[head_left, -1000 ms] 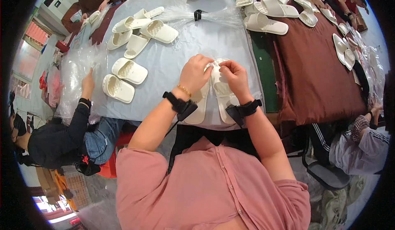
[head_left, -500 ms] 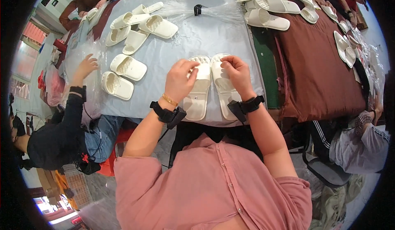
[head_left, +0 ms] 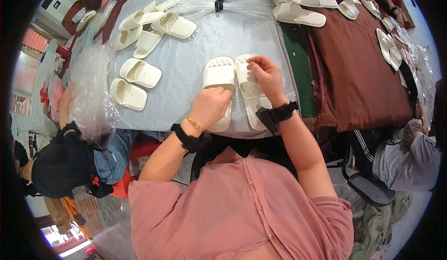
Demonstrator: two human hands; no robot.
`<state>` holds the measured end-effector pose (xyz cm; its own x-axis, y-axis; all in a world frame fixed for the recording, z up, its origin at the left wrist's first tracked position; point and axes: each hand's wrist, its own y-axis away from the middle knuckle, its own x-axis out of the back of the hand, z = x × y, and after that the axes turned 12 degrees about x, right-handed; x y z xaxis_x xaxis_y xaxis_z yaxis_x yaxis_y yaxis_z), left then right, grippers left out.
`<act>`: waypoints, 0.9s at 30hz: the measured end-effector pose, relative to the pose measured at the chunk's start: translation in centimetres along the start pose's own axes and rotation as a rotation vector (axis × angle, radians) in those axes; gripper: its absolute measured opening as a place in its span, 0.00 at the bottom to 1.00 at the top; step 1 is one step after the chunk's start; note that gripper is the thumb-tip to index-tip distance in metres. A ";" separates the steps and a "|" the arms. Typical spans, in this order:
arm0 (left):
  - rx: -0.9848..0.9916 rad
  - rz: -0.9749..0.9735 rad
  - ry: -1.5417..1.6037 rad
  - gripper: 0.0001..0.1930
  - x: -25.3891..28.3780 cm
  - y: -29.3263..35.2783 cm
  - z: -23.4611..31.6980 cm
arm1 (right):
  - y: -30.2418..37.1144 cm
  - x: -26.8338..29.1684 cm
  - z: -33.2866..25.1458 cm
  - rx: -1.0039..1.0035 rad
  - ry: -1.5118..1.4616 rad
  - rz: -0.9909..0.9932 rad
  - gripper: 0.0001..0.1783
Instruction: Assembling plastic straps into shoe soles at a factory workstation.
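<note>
A pair of white slippers lies side by side in front of me, the left slipper (head_left: 219, 76) and the right slipper (head_left: 251, 89), with bumpy insoles and wide straps. My left hand (head_left: 212, 106) is closed over the left slipper, its fingertips at the strap's near edge. Whatever those fingers hold, if anything, is hidden. Above the toe end of the right slipper, my right hand (head_left: 267, 76) makes a pinch with thumb and forefinger. Anything in that pinch is too thin to see. Both wrists wear black straps with small boxes.
Several white slippers (head_left: 174, 25) lie at the table's left. A bundle of clear plastic strands (head_left: 247, 6), bound with a black tie (head_left: 219, 5), lies at the back. Clear plastic bags (head_left: 93, 90) hang at the left edge beside a co-worker. More slippers (head_left: 300, 16) cover the brown table (head_left: 358, 78).
My left hand has moved toward me, from the toe end to the strap's near edge. My right hand stays nearly in place. The co-worker's hand at left has moved back behind the plastic.
</note>
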<state>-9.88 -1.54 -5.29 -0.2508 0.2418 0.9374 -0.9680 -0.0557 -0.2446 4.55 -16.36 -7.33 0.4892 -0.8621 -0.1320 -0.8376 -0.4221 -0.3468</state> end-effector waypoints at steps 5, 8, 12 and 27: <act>0.018 0.056 0.088 0.03 2.3 1.4 -1.3 | 0.0 0.0 -0.1 -0.027 -0.004 0.011 0.07; 0.050 0.064 0.108 0.03 2.5 2.2 -1.6 | 0.0 -0.1 -0.2 -0.025 -0.025 0.015 0.07; 0.077 0.085 0.172 0.03 2.4 2.2 -0.9 | 0.0 0.0 -0.4 -0.017 0.002 -0.001 0.07; 0.388 0.213 0.582 0.04 1.8 0.2 0.6 | 0.1 0.3 -0.3 -0.047 -0.068 0.019 0.08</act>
<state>-10.53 -1.65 -3.54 -0.4944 0.6570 0.5692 -0.8583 -0.4725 -0.2001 4.53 -16.74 -7.16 0.4873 -0.8498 -0.2011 -0.8564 -0.4200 -0.3003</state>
